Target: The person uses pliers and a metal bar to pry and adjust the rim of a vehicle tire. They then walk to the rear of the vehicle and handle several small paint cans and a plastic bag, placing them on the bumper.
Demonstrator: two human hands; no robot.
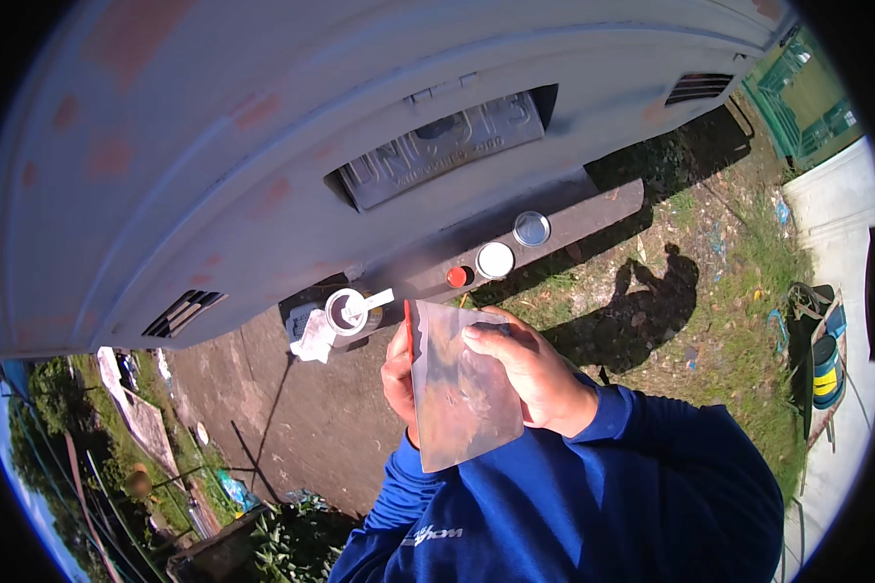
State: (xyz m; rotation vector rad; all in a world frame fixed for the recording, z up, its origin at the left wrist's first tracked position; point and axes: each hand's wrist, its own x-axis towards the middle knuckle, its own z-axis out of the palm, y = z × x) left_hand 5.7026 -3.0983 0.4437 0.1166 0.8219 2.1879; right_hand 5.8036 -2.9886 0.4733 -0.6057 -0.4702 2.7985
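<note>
Upright in front of my chest is a flat, smeared mixing board (467,398), with grey filler along its upper left edge. My right hand (535,374) grips its right side, thumb lying across the face and fingers behind. At the left edge, my left hand (397,374) is closed, its fingers curled and partly covered by the board. Against that edge stands a thin red strip (409,330), seen edge-on beside the left fingers; its full shape is hidden. Beyond the board, an open tin (344,313) with a white scoop-like piece (367,304) sits on the bumper.
A grey vehicle body (292,117) with reddish patches and a number plate (447,146) fills the far side. Its bumper (603,206) carries a red cap (457,277), a white round lid (495,260) and a silvery lid (532,228). Crumpled white paper (313,337) lies by the tin.
</note>
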